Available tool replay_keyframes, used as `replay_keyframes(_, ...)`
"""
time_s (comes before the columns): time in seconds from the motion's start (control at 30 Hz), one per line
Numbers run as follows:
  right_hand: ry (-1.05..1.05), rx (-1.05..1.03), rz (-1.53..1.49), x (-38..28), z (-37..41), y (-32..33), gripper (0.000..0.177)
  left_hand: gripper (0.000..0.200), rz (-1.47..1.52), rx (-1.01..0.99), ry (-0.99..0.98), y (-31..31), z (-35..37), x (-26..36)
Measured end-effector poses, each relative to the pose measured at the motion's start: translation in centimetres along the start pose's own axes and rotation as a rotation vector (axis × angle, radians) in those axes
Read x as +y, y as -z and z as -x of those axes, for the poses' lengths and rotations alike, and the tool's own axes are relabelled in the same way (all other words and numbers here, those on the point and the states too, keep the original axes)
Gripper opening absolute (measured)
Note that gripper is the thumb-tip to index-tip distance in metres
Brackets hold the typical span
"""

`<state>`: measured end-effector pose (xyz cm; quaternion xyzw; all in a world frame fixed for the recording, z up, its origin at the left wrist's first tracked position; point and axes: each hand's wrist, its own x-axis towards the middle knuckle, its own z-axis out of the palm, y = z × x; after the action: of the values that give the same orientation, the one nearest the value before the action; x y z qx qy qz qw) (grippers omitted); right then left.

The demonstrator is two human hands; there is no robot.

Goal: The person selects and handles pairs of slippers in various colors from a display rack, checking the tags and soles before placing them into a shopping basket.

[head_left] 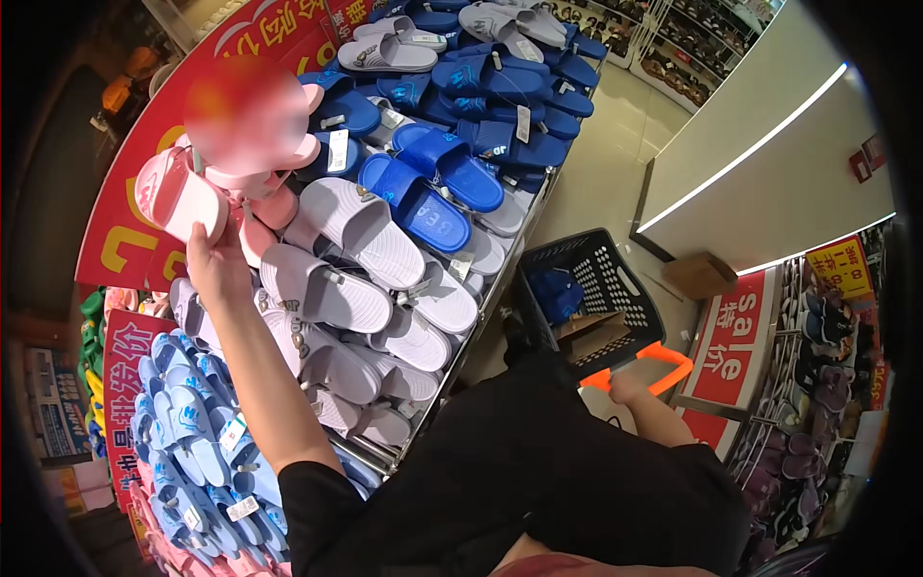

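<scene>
My left hand [213, 260] reaches out to the upper left, closed on the end of a pale pink slide slipper [197, 213]. Other pink slippers [274, 207] lie right beside it, partly behind a blurred patch. Below and to the right of this hand are rows of light grey slippers [361, 231], with a bright blue pair [437, 178] on top. Part of my right hand or wrist [646, 409] shows by the orange handle [668, 365] of a black shopping basket [620, 279]. Its fingers are hidden. A pale, flat object with dark marks [608, 412] is next to it, too covered to name.
Dark blue slippers [490, 77] fill the far end of the display. Light blue slippers [187, 418] hang at the lower left under a red sign [130, 385]. A cardboard box [699, 276] and a red sale sign [735, 341] stand right of the basket, near shoe racks [798, 442].
</scene>
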<state>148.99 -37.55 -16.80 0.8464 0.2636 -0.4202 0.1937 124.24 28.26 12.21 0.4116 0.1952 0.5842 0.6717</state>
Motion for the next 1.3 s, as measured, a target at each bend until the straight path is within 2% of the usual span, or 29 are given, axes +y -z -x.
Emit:
replay_keyframes(0.1,0.048,-0.016,0.006,2.8,-3.1,-0.4,0.026,0.043,-0.004,-0.043,-0.043,-2.2,4.7,0.8)
replay_keyframes(0.17,0.121,-0.023,0.042,4.8,-4.4,-0.2,0.023,0.053,-0.01,-0.096,0.005,-3.4,8.1,0.9)
replay_keyframes(0.23,0.178,-0.163,0.284,5.8,-6.1,0.0,0.024,0.058,-0.018,-0.159,0.099,-3.5,11.8,0.2)
replay_keyframes(0.33,0.223,-0.237,0.296,7.2,-7.5,0.6,0.026,0.065,-0.071,-0.052,0.163,-7.6,17.4,-2.0)
replay_keyframes(0.37,0.223,-0.287,0.364,4.6,-4.3,5.6,0.025,0.068,-0.069,-0.015,0.209,-8.2,18.8,-3.0)
replay_keyframes(0.43,0.241,-0.109,0.233,5.7,-7.6,5.7,0.027,0.073,-0.027,-0.119,0.325,-8.7,21.2,-4.6)
replay_keyframes(0.5,0.309,0.202,-0.028,-0.1,-3.9,15.6,0.029,0.07,0.013,-0.091,0.42,-9.6,23.8,-6.6)
replay_keyframes(0.53,0.61,0.295,-0.243,-2.2,-3.9,19.4,0.031,0.071,-0.004,-0.074,0.418,-10.6,25.0,-7.3)
replay_keyframes(0.57,0.646,0.149,-0.628,-4.9,-1.9,23.8,0.043,0.07,-0.03,-0.094,0.438,-10.9,25.9,-8.2)
replay_keyframes(0.6,0.837,-0.107,-0.937,-7.2,-0.2,27.8,0.065,0.069,-0.034,-0.106,0.475,-11.1,26.6,-9.0)
replay_keyframes(0.63,1.073,-0.29,-1.174,-8.9,0.3,30.1,0.079,0.068,-0.037,-0.118,0.514,-11.1,27.3,-9.6)
replay_keyframes(0.67,1.263,-0.398,-1.366,-11.3,0.3,31.1,0.077,0.068,-0.042,-0.105,0.565,-11.2,28.0,-9.8)
replay_keyframes(0.7,1.266,-0.411,-1.362,-13.2,0.3,32.2,0.077,0.068,-0.048,-0.095,0.562,-11.2,28.6,-10.2)
replay_keyframes(0.77,1.289,-0.66,-1.603,-16.5,0.7,33.5,0.071,0.072,-0.133,-0.045,0.499,-11.0,29.5,-10.6)
replay_keyframes(0.8,1.298,-0.673,-1.592,-17.8,1.1,33.5,0.071,0.079,-0.245,-0.063,0.464,-10.9,29.5,-10.1)
replay_keyframes(0.87,1.159,-0.77,-1.752,-20.5,1.8,33.3,0.069,0.082,-0.286,-0.051,0.435,-10.5,29.5,-8.9)
replay_keyframes(0.9,1.16,-0.796,-1.736,-21.4,2.3,33.2,0.069,0.086,-0.323,-0.051,0.428,-10.0,29.7,-8.1)
replay_keyframes(0.93,1.149,-0.861,-1.706,-22.3,3.0,33.4,0.067,0.099,-0.37,-0.077,0.434,-9.1,29.8,-7.3)
replay_keyframes(0.97,1.14,-0.922,-1.672,-23.0,3.4,33.5,0.064,0.099,-0.373,-0.06,0.422,-8.4,29.7,-6.4)
replay_keyframes(1.0,1.151,-1.124,-1.694,-23.6,3.5,33.5,0.059,0.105,-0.397,-0.16,0.427,-7.6,29.7,-5.2)
replay_keyframes(1.07,1.205,-1.069,-1.617,-25.4,3.5,32.5,0.057,0.11,-0.367,-0.345,0.409,-6.1,29.3,-3.5)
replay_keyframes(1.1,1.254,-0.999,-1.56,-26.4,4.0,32.2,0.056,0.11,-0.368,-0.336,0.396,-5.3,29.1,-3.4)
replay_keyframes(1.13,1.244,-0.92,-1.522,-26.8,4.8,32.1,0.06,0.105,-0.186,-0.257,0.402,-4.2,28.8,-3.5)
replay_keyframes(1.17,1.248,-0.928,-1.504,-27.7,5.2,31.8,0.06,0.108,-0.004,-0.177,0.404,-3.2,28.6,-3.7)
replay_keyframes(1.2,1.344,-0.748,-1.386,-28.7,5.5,31.5,0.061,0.115,-0.149,-0.01,0.417,-2.6,28.4,-4.0)
replay_keyframes(1.23,1.434,-0.566,-1.261,-29.6,5.8,31.5,0.062,0.104,-0.031,0.151,0.392,-1.5,28.3,-4.7)
replay_keyframes(1.3,1.501,-0.56,-1.114,-30.5,6.7,31.9,0.061,0.093,0.03,0.356,0.418,-1.9,27.6,-4.5)
